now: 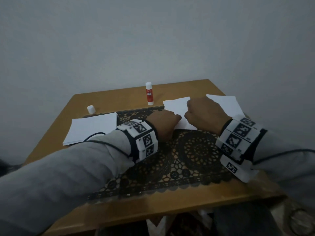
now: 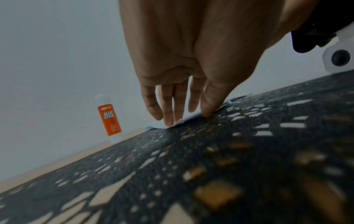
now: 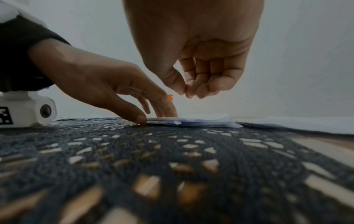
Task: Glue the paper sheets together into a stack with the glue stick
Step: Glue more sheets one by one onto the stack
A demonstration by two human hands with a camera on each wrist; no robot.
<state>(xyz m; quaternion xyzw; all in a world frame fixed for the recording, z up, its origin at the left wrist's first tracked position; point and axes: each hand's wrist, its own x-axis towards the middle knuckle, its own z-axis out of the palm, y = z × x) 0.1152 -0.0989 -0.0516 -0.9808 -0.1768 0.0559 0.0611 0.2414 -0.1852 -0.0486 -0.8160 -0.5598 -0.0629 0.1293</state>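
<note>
A small stack of white paper sheets (image 1: 175,106) (image 3: 206,119) lies at the far edge of a dark lace mat (image 1: 196,150). My left hand (image 1: 170,120) (image 2: 187,118) (image 3: 153,116) reaches in from the left, with straight fingers pressing on the stack's near-left edge and the thumb tip down beside it. Hovering just above the stack, my right hand (image 1: 189,114) (image 3: 186,92) has curled fingers that meet the thumb, with nothing visible between them. The red and white glue stick (image 1: 149,93) (image 2: 110,119) stands upright at the back of the table, away from both hands.
A loose white cap (image 1: 90,109) stands at the back left of the wooden table (image 1: 170,205). More white sheets lie on the left (image 1: 92,127) and on the right behind my right hand (image 1: 223,103). A grey wall rises right behind the table.
</note>
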